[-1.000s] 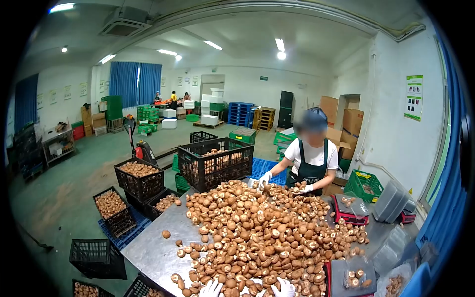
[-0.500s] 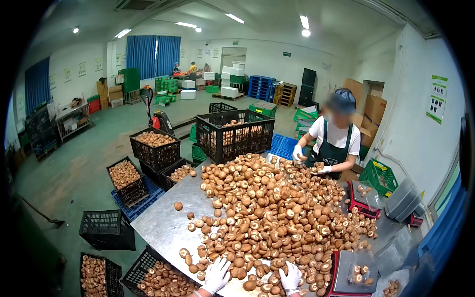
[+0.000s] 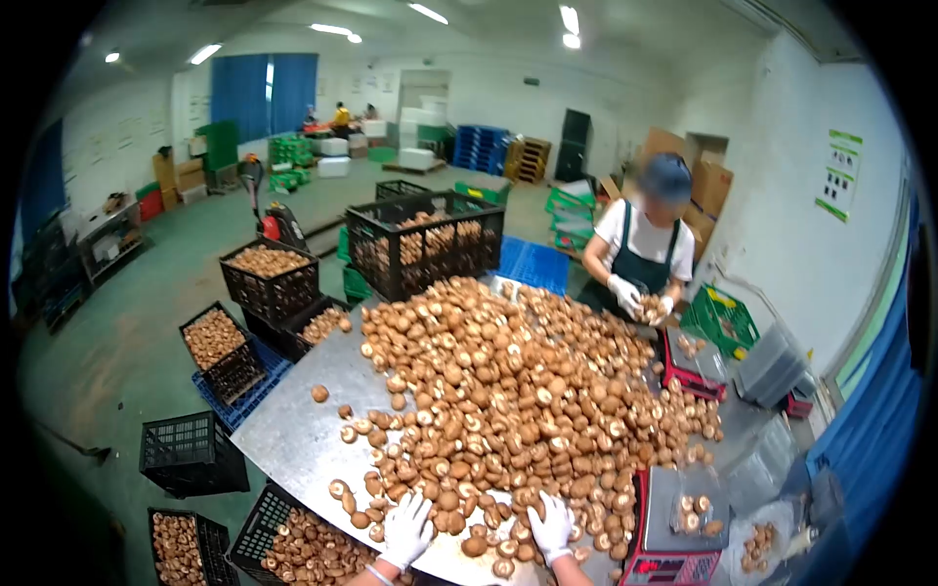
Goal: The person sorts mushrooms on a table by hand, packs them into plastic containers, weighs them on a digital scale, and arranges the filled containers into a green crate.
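A big heap of brown shiitake mushrooms (image 3: 508, 391) covers most of the metal table (image 3: 293, 430). At its near edge my left hand (image 3: 407, 530), in a white glove, has its fingers stretched out and apart against the mushrooms. My right hand (image 3: 553, 525), gloved in white too, lies at the heap's edge a short way to the right, fingers spread beside several mushrooms. Between the hands are a few loose mushrooms on the tabletop. Neither hand has a mushroom gripped that I can see.
Right of my hands, a red scale (image 3: 674, 566) bears a clear tray (image 3: 699, 508) with a few mushrooms. Across the table a co-worker (image 3: 645, 234) holds mushrooms in gloved hands. Black crates (image 3: 425, 259) of mushrooms stand behind and left; a green crate (image 3: 720, 320) is at right.
The view has shifted, so the scene sits further left and slightly higher. The co-worker's hands have come together around mushrooms near the far scale. My hands remain at the heap's near edge.
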Demonstrator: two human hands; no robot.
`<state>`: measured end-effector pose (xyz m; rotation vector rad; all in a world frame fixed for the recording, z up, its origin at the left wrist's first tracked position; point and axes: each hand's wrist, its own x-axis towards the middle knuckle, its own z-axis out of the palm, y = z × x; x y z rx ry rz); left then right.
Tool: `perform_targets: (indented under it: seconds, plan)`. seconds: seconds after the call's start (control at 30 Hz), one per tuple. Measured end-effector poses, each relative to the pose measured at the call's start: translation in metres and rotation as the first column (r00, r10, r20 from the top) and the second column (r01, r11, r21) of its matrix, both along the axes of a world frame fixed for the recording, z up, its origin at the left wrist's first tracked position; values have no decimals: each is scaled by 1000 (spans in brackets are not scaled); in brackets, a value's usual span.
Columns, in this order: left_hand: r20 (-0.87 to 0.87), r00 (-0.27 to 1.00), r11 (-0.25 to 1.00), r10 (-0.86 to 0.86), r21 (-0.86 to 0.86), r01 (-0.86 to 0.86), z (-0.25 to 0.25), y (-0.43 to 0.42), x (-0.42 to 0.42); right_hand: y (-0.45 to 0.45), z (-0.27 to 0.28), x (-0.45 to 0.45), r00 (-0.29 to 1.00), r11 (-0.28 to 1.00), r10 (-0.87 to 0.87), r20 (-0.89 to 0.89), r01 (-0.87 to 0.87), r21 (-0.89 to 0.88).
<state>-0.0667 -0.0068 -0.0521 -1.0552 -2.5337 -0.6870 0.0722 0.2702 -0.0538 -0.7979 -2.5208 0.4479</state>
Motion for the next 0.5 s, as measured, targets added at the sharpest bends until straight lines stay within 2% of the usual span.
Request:
perform_targets:
  seconds: [0.07,0.1,0.13,0.2,0.23,0.27,0.33,0.37,0.4,0.5]
  plan:
    - [38,999,999,11,-41,-9,4,3,0,-11,18,-10,996,993,89,1,-89,82]
    - [28,1000,1000,6,-15,-6,3,2,3,-22,39,-14,987,971,155,-27,-148,189]
    - [15,1000,1000,4,14,-4,2,1,4,-36,61,-17,978,977,207,-3,-207,58]
    - [19,1000,1000,-10,14,10,5,1,2,-54,63,-31,921,923,381,-75,-384,-28]
    - [62,998,1000,-17,2,17,9,1,2,-70,67,-33,902,894,429,-41,-430,-123]
    - [65,998,1000,-23,0,23,11,1,1,-79,58,-34,867,862,499,11,-494,-115]
    - [105,994,999,-36,-15,38,10,-2,1,-90,58,-33,799,798,596,83,-601,55]
    - [121,991,998,-59,-13,61,14,-4,1,-89,57,-31,783,785,614,98,-619,26]
    - [149,986,997,-73,4,73,17,-5,2,-84,57,-31,801,800,599,27,-599,22]
    - [152,986,997,-75,43,69,34,-13,13,-42,71,-31,902,900,424,-74,-429,-73]
